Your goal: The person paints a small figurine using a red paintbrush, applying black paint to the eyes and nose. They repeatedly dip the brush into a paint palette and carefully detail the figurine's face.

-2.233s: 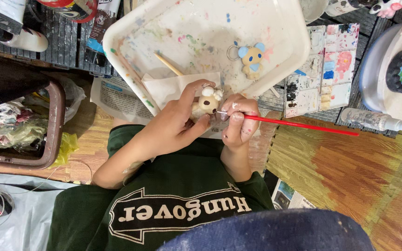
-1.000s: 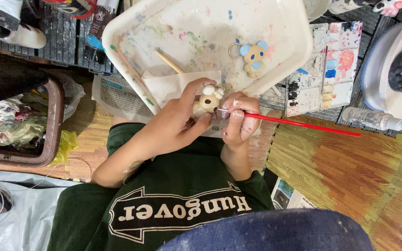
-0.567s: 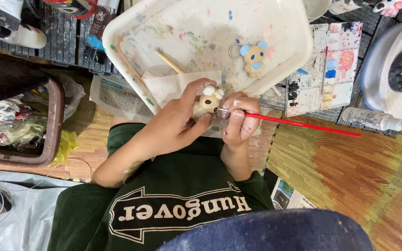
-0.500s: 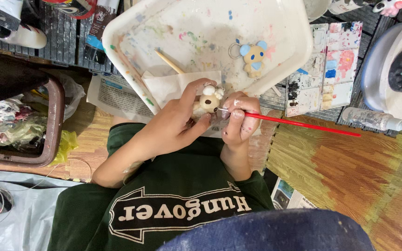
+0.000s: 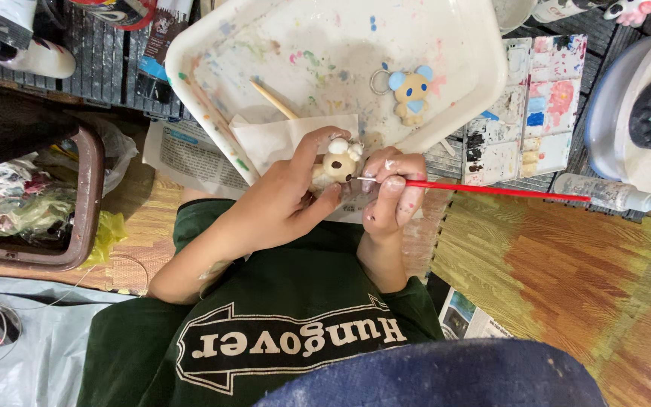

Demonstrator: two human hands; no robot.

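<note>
At about ten o'clock from your hands you had a printed paper sheet (image 5: pixel 190 154), white with a blue patch, tucked under the tray's edge. At eleven o'clock stood a dark tube (image 5: pixel 161 45) with a blue and white label. At three o'clock a clear squeeze bottle (image 5: pixel 612 194) lay sideways. At five o'clock a glossy leaflet (image 5: pixel 465 320) showed blue.
</note>
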